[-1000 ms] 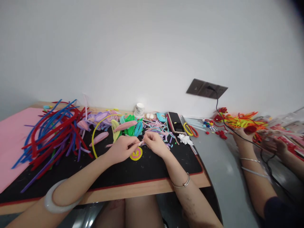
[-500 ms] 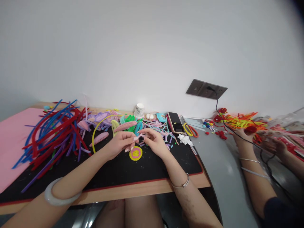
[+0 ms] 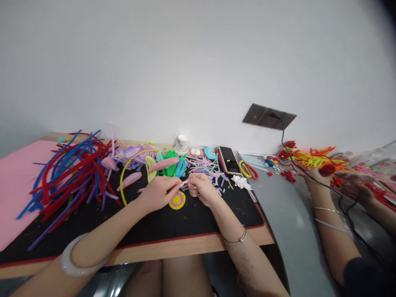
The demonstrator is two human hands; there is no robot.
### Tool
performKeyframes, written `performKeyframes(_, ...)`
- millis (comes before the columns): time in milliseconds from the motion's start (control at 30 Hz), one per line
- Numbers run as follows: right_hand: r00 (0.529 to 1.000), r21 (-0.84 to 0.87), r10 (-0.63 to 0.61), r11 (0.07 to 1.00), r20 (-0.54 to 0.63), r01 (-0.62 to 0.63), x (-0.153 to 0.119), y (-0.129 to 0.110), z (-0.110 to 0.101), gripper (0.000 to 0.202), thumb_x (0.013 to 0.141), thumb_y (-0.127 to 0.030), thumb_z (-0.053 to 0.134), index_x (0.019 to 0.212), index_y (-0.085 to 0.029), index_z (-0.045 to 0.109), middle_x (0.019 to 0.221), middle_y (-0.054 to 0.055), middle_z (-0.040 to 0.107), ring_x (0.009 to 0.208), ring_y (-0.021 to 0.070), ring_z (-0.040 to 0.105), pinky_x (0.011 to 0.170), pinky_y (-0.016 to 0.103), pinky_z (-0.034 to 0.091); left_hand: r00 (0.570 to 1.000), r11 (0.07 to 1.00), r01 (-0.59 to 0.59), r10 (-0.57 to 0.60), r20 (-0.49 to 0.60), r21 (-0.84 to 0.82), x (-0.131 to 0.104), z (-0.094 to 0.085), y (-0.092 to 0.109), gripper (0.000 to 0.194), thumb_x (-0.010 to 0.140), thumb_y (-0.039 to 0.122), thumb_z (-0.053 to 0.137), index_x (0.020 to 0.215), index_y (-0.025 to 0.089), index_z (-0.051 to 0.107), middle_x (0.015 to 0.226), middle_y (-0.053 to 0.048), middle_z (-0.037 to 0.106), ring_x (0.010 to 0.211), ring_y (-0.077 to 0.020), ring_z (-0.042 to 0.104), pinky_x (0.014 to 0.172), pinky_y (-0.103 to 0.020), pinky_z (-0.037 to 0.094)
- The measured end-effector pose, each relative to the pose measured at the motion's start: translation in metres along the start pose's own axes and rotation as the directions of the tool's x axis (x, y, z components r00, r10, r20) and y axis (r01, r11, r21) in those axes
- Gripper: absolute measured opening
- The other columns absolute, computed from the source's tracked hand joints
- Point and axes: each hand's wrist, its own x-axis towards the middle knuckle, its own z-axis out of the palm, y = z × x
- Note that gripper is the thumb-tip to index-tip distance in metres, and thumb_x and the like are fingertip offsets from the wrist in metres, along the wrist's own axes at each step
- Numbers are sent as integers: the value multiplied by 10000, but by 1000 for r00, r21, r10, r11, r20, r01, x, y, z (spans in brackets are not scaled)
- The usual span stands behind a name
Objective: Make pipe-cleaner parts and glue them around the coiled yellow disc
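Observation:
My left hand (image 3: 161, 192) and my right hand (image 3: 201, 188) are nearly touching above the black mat (image 3: 198, 218). Both are closed, their fingertips pinching a small pale pink piece (image 3: 184, 183) between them. Just beneath it, partly behind my left fingers, lies a round yellow and pink coil (image 3: 177, 200). A pink bundle of fuzzy stems (image 3: 163, 164) is behind my left hand, with green (image 3: 169, 159) and light blue (image 3: 180, 167) bundles beside it. Short pastel stem pieces (image 3: 204, 165) are scattered behind my right hand.
Red stems (image 3: 54, 194) and blue ones pile at the left beside a pink sheet (image 3: 21, 177). A paper cup (image 3: 182, 143), phone (image 3: 229, 160), scissors (image 3: 248, 169) and crumpled tissue (image 3: 241, 182) line the back. At the right, another person's hands work near a black cable (image 3: 312, 175).
My fingers have closed in, and the dark round spot between them no longer shows. My left hand has turned, its back now more to the camera. At the right, the other person's far hand has shifted slightly.

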Motion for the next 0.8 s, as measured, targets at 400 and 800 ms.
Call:
performKeyframes(400,946,-285,-324,905,15,315,-4,-10,1,165,785,-313,612,799,-148,606,644,-19,520,543,86,435,512,213,325,895,493,428,-347,280,-757,4,1,-11,256,788,372,587,702,131,589,487,36,537,370,-47,368,390,-180,246)
performKeyframes(800,999,-70,-29,997,-35,27,1,2,0,310,752,-215,501,474,-189,367,361,-106,247,315,31,138,359,206,99,993,979,96,-82,80,-178,2,2,-2,223,849,247,472,712,164,627,607,-3,624,580,-122,543,591,-237,378)
